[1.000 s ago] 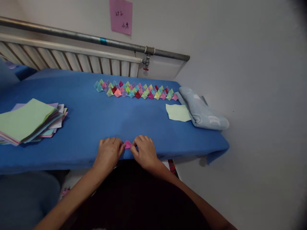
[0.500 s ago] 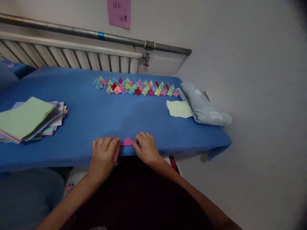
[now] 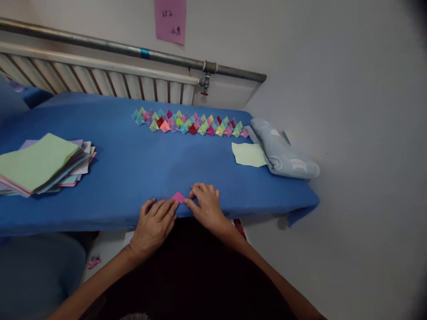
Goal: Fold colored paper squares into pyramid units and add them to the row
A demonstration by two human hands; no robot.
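Note:
A small pink folded paper [image 3: 178, 197] with a peaked top lies at the front edge of the blue-covered table [image 3: 140, 164]. My left hand [image 3: 156, 224] lies with its fingers stretched out, fingertips pressing on the paper's lower left side. At the opposite corner, my right hand [image 3: 207, 209] is closed, thumb and index finger pinching the paper's right end. The left end of the paper is hidden under my left fingers.
Rows of colourful folded paper pieces [image 3: 192, 129] stand toward the back. A stack of coloured sheets [image 3: 40, 162] lies left. On the right are a pale green sheet [image 3: 249, 154] and a folded grey-blue cloth [image 3: 283, 153]. A radiator [image 3: 100, 80] and pipe line the wall.
My left hand has slid right and flattened, its fingers now over the left part of the pink paper. The right hand stays at the right corner. The view has shifted slightly.

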